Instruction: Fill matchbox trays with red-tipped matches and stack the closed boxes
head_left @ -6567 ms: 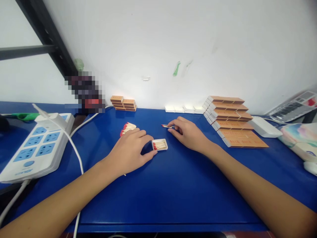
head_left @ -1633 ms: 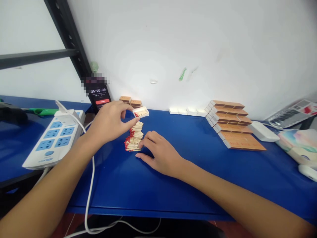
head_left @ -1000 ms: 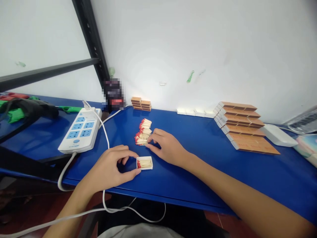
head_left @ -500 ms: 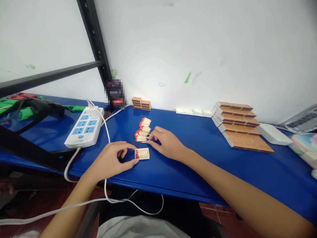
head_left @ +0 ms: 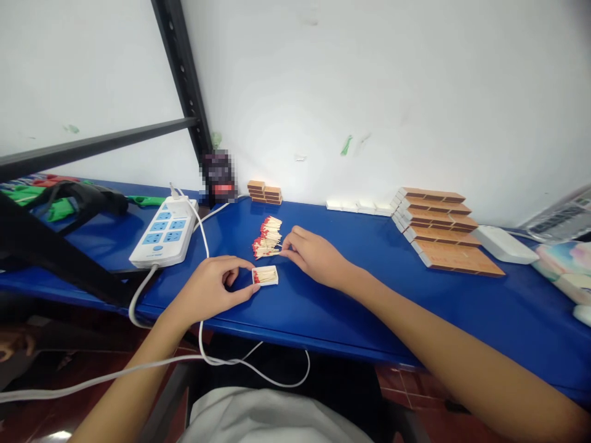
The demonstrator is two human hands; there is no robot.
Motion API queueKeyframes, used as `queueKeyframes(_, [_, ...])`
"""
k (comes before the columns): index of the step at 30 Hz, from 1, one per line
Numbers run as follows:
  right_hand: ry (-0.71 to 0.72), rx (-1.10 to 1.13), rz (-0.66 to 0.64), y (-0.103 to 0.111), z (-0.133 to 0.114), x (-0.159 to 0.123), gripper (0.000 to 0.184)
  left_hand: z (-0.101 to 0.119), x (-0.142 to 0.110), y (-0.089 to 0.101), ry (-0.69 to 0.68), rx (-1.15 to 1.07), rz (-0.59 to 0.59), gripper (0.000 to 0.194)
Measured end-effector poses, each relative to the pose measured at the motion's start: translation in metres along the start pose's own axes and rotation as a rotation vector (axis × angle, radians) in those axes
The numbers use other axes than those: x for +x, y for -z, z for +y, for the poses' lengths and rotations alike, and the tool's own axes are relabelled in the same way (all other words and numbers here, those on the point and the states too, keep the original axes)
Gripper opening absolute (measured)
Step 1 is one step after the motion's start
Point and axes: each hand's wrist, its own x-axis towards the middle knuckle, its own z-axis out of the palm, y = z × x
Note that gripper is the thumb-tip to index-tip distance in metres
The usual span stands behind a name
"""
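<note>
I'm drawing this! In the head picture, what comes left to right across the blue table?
White power strip, left hand, little open box of matches, right hand, big stepped stack of brown boxes, colourful pack.

left hand (head_left: 210,288): fingers (head_left: 244,294) holding match tray (head_left: 269,283) | right hand (head_left: 319,258): fingers (head_left: 292,240) at match pile (head_left: 266,237) | power strip (head_left: 165,235): left

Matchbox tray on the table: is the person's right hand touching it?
Apart. The head view shows blue tabletop between the right hand and the matchbox tray; that hand is at the loose matches.
</note>
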Motion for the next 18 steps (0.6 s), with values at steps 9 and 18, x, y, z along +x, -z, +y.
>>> queueKeyframes(9, [-0.032,-0.120,-0.055,0.021,-0.001,-0.003,0.014,-0.003,0.000,-0.004,0.020,0.023,0.022,0.037])
queueKeyframes(18, [0.048,0.085,-0.074,0.006,-0.022,-0.009,0.014,-0.006,-0.001,-0.004,-0.025,0.009,0.037,0.033])
